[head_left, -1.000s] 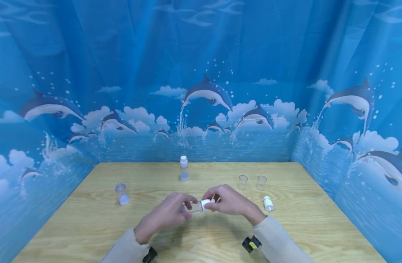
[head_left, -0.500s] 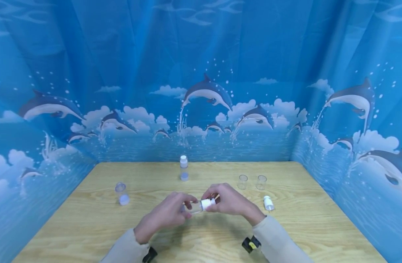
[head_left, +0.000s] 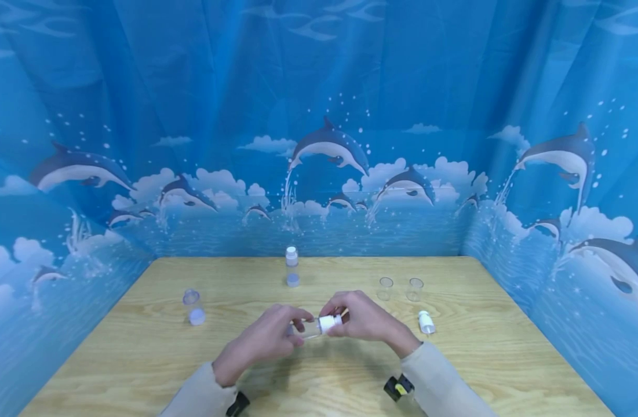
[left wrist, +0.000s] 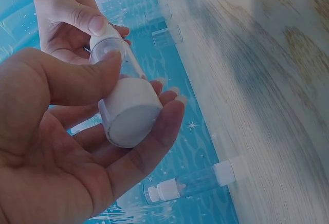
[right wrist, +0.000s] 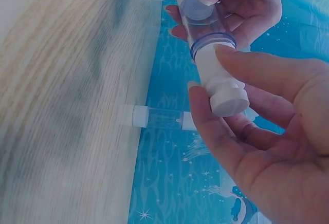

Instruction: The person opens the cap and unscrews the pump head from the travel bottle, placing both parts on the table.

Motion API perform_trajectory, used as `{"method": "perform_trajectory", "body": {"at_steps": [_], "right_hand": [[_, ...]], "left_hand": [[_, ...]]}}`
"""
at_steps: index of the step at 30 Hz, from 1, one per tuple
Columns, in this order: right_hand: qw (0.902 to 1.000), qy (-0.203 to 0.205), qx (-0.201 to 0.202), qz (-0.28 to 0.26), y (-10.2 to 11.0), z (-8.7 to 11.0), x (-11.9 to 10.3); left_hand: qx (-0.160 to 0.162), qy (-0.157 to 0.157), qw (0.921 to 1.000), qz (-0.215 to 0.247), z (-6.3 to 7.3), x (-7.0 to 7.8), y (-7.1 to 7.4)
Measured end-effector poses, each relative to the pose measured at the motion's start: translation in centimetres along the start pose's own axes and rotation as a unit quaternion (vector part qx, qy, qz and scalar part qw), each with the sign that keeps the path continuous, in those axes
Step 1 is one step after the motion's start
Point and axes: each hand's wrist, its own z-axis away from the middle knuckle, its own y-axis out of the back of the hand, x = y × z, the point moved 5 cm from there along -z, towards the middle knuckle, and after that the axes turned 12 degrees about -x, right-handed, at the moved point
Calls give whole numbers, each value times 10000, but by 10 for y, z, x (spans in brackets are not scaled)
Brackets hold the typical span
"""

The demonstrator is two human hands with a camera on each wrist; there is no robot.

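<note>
Your left hand (head_left: 273,334) grips a clear bottle (head_left: 311,330), right hand (head_left: 361,317) its white pump (head_left: 328,323). Rear bottle (head_left: 292,267) looks assembled; second pump (head_left: 426,322) unfitted.

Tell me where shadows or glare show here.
Head view: soft shadows on the pale-brown, wood-grained table below the bare left hand and bare right hand; left wrist view: grey shadow and whitish sheen across the table; right wrist view: dark patches there, too.

A bottle (head_left: 312,329) with a clear body (right wrist: 205,28), white base (left wrist: 128,113) and stepped white top (right wrist: 212,70) against the body's bluish rim (right wrist: 209,39) is held nearly sideways above the table (head_left: 329,385), base in the left hand (head_left: 269,333), top in the right hand (head_left: 361,318).
</note>
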Motion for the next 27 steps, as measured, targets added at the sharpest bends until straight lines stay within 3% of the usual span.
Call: {"method": "perform_trajectory", "body": {"at_steps": [16,27], "right_hand": [[9999,100,-88,10,3,1,2],[9980,162,-159,-597,3,3,3]], "left_hand": [[30,-133,9999,-42,1,1,0],[108,-213,9992,324,-3,-2,-1]]}}
